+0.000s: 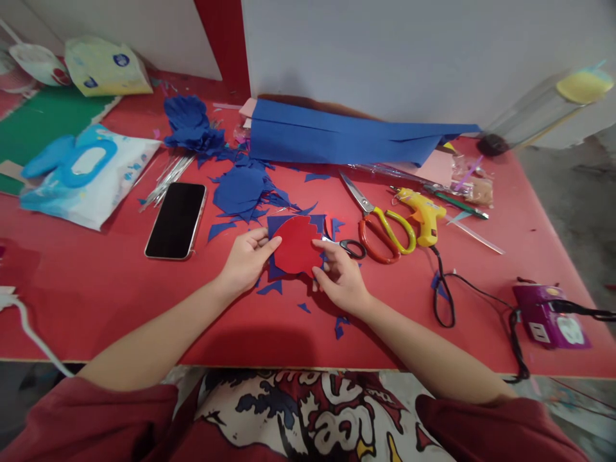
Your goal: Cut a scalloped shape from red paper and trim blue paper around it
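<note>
Sweeping from the left in my head view, I pass a dark-screened phone (176,221) lying flat on the red table (120,308), then reach my left hand (245,256). Its thumb rests over the left edge of a red cut-out (296,247), with the fingers bent beside that edge; I cannot tell whether any of them go underneath to make a pinch. The cut-out lies flat just in front of me, between my hands, on top of a blue sheet (276,222) that shows around its rim. I judge the red piece to be light and fairly stiff, like card, with a smooth face that could slide on whatever lies below. The blue looks thinner and softer, easy to crease or tear. I would hold both together by the broad, rounded left side, thumb flat on top, and stay gentle around the notched right side, where narrow points could bend. There, my right hand (344,276) has thumb and forefinger spread apart, tips at the red edge, gripping nothing firmly that I can see. Just beyond it sit black-handled scissors (353,248), partly hidden, then large scissors (385,231) and a yellow glue gun (423,215).
</note>
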Available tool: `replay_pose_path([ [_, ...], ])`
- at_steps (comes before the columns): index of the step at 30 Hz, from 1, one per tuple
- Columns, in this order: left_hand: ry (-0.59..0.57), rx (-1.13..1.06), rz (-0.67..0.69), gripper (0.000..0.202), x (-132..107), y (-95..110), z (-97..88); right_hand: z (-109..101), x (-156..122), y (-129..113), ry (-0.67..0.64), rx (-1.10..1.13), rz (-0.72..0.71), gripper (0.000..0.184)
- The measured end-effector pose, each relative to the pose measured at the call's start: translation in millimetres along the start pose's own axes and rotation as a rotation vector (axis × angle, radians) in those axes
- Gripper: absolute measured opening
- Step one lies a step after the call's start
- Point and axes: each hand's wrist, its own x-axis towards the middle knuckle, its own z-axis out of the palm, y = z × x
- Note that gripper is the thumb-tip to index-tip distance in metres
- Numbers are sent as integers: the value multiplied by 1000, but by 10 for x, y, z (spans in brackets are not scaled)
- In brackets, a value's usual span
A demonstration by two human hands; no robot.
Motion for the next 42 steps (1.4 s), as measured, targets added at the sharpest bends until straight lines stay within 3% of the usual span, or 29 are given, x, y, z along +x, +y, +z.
replay_pose_path([
  [4,-60,155,28,24,-22,51,-2,-3,21,32,87,11,38,45],
  [9,-141,227,-8,25,-54,100,19,3,68,7,118,133,43,33],
  [12,-136,197,-29,26,-62,106,32,-15,82,-15,161,67,56,20],
  [16,-92,228,-14,25,-58,113,19,-76,98,-47,175,-109,-22,16],
  [19,11,308,96,24,-22,125,-33,-129,126,-64,232,-151,-121,14],
  [22,135,315,184,28,70,121,-121,-176,163,-65,248,-136,-65,11],
  [26,238,64,313,22,227,102,-211,-252,226,-40,219,-144,41,17],
  [30,259,-140,385,23,275,157,-178,-381,335,27,265,-471,-128,14],
  [33,203,-222,264,20,216,216,-99,-488,458,91,208,-662,-253,15],
  [36,118,-254,2,13,119,224,-21,-575,613,130,134,-804,-353,24],
  [39,-26,-241,-241,10,31,196,29,-628,787,128,-27,-892,-342,26],
  [42,-94,-231,-328,11,-17,190,41,-648,942,80,-162,-942,-231,26],
])
